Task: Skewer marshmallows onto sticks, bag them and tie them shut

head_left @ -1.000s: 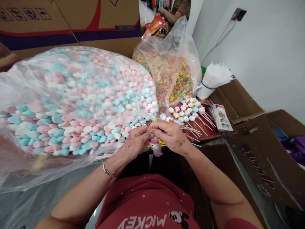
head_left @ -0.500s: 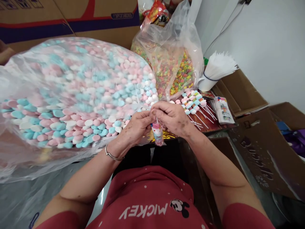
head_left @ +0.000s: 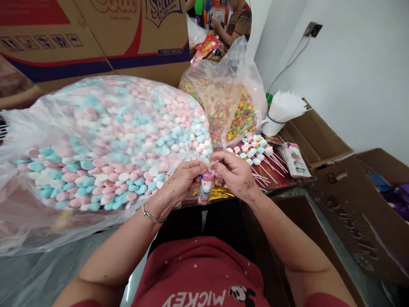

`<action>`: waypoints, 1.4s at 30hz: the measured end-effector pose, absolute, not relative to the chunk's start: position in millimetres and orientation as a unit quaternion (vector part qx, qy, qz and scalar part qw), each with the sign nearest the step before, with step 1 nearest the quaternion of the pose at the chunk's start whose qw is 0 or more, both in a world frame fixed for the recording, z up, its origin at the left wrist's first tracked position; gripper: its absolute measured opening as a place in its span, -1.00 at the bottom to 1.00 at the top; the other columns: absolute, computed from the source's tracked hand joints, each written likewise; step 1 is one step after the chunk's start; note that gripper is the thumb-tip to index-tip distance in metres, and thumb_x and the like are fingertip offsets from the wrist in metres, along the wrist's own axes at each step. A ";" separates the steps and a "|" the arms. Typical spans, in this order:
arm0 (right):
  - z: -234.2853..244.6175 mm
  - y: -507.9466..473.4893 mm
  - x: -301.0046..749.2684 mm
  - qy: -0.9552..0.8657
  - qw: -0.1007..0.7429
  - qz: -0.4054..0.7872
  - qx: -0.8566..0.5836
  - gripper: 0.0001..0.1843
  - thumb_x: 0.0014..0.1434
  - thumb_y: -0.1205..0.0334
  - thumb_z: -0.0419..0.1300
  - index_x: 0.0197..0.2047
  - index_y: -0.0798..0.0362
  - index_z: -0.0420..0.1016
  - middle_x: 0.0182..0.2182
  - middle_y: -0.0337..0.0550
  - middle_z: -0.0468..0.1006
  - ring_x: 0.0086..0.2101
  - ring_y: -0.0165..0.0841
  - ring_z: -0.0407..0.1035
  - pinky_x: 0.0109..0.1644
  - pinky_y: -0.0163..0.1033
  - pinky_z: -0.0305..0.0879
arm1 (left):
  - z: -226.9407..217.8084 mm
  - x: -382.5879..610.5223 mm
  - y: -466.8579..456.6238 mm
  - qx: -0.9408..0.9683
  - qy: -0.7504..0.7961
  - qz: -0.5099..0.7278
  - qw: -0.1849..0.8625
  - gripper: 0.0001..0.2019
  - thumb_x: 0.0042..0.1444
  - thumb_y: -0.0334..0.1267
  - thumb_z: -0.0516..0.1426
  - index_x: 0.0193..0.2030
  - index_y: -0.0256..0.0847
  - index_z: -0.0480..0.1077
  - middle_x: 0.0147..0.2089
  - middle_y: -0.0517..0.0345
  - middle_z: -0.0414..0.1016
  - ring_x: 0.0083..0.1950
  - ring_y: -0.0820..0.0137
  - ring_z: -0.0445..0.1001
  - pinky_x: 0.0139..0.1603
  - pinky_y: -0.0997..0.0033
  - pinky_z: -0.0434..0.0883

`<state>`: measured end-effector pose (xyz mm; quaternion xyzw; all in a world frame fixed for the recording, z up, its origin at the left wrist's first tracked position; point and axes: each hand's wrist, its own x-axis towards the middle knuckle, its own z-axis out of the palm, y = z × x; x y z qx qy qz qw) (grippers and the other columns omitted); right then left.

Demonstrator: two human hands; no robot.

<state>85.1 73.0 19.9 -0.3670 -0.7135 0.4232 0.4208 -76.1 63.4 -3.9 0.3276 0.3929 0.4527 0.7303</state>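
Observation:
My left hand (head_left: 183,181) and my right hand (head_left: 234,172) meet in front of my chest, both pinched on a small wrapped candy skewer (head_left: 205,188) that hangs between them with its pink, white and blue sweets pointing down. The fingers of both hands are closed at its top end. Just behind my hands lies a huge clear bag of pink, blue and white marshmallow candies (head_left: 105,140). To the right of my right hand, several finished candy skewers (head_left: 257,147) lie on the red tabletop (head_left: 281,172).
A clear bag of coloured ring candies (head_left: 231,106) stands behind the skewers. A bundle of white sticks (head_left: 281,111) and a stack of small printed bags (head_left: 295,160) lie at right, beside open cardboard boxes (head_left: 351,204). Large cartons (head_left: 96,38) stand behind. Another person (head_left: 234,23) sits at the back.
The hands stay together on the wrapped skewer; its hanging end has swung a little to the left and the fingers have shifted at its top. The camera view has tilted slightly.

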 end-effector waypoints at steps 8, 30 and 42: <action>-0.8 67.1 85.9 -0.706 0.298 0.482 -0.425 -0.73 0.07 0.08 0.29 -0.23 0.05 0.41 -0.44 -0.31 0.40 -0.40 -0.42 0.29 -0.30 -0.31 0.26 | -6.2 -76.5 64.1 0.325 0.377 0.469 0.730 -0.71 -0.16 -0.23 0.32 -0.61 -0.26 0.29 -0.72 0.38 0.12 -0.76 0.68 -0.02 -0.72 0.62 -0.11; -19.6 58.4 73.3 -0.688 0.513 0.327 -0.395 -0.83 0.26 0.16 0.16 -0.35 0.04 0.40 -0.46 -0.28 0.37 -0.44 -0.44 0.29 -0.34 -0.31 0.25 | -32.8 -58.7 40.0 0.295 0.309 0.626 0.653 -0.66 -0.07 -0.04 0.37 -0.33 -0.23 0.43 -0.45 0.28 0.40 -0.45 0.53 0.31 -0.38 0.55 0.32; -19.5 27.6 104.3 -0.717 0.333 0.544 -0.280 -0.71 0.24 0.14 0.24 0.00 0.04 0.41 -0.41 -0.29 0.48 -0.41 -0.46 0.42 -0.25 -0.31 0.38 | -34.9 -78.9 10.3 0.297 0.315 0.352 0.830 -0.72 -0.13 -0.19 0.38 -0.42 -0.30 0.41 -0.57 0.13 0.52 -0.67 0.48 0.39 -0.64 0.53 0.37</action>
